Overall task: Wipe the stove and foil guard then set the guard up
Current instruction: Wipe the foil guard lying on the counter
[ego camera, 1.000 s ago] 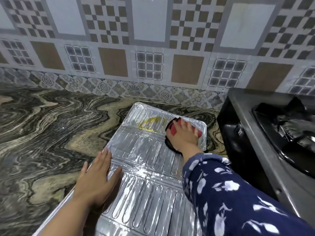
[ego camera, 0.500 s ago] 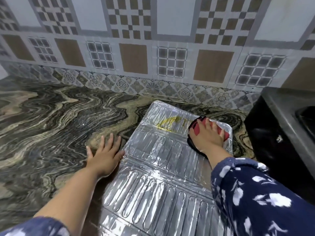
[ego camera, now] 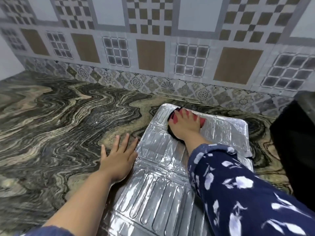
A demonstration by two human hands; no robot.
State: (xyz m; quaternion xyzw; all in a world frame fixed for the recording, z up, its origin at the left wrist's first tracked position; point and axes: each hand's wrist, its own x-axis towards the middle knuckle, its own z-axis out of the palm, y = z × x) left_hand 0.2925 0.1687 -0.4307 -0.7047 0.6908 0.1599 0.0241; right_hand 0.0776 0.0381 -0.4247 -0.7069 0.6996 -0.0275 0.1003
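A silver ribbed foil guard (ego camera: 158,189) lies flat on the marbled counter, running from the near edge toward the wall. My right hand (ego camera: 185,127) presses a red and black cloth (ego camera: 174,116) onto the guard's far left corner, fingers spread over the cloth. My left hand (ego camera: 119,159) lies flat and open on the counter, its fingertips touching the guard's left edge. The black stove (ego camera: 296,142) shows only as a dark side at the right edge. The yellow stain is hidden under the cloth and hand.
The swirled dark stone counter (ego camera: 59,125) stretches wide to the left of the guard. A patterned tile wall (ego camera: 153,57) rises right behind the guard's far end. My blue flowered sleeve (ego camera: 247,193) covers the guard's near right part.
My right hand slid the cloth left across the guard's far end, over the yellow stain. My left hand shifted off the foil onto the counter at its edge. The view turned left.
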